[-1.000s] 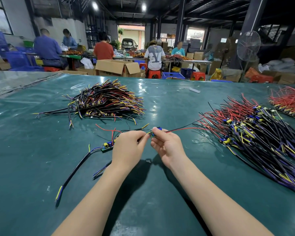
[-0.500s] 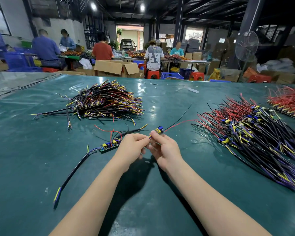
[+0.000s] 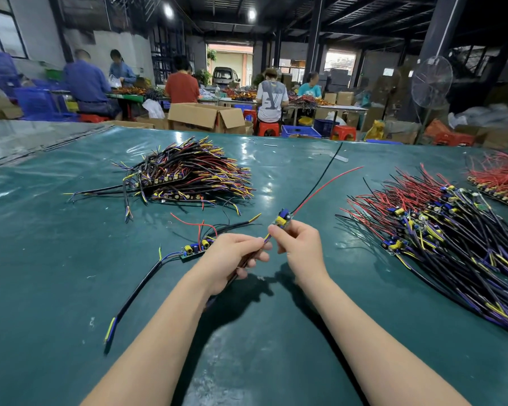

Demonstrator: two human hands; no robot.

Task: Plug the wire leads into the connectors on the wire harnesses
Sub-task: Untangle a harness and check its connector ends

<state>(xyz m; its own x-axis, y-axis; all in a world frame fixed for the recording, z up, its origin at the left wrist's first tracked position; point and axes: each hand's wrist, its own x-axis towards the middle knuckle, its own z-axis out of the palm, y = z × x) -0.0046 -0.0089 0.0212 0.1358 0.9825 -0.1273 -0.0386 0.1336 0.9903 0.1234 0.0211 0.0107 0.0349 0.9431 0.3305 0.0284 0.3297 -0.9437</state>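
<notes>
My right hand pinches a small circuit board with blue and yellow parts, tilted up above the green table. A red lead and a black lead run up and away from it. My left hand is closed on a dark cable whose yellow and purple wire ends meet the board's near end between my fingertips. Another wired board lies flat just left of my left hand, with its black cable trailing toward me.
A pile of wired harnesses lies at the back left. A larger heap of boards with red and black wires fills the right side, and a red bundle sits at the far right. Several people work at tables beyond.
Both hands have lifted slightly. The board in my right hand has tipped up, and its red and black leads have swung up off the table, away from the right heap.
</notes>
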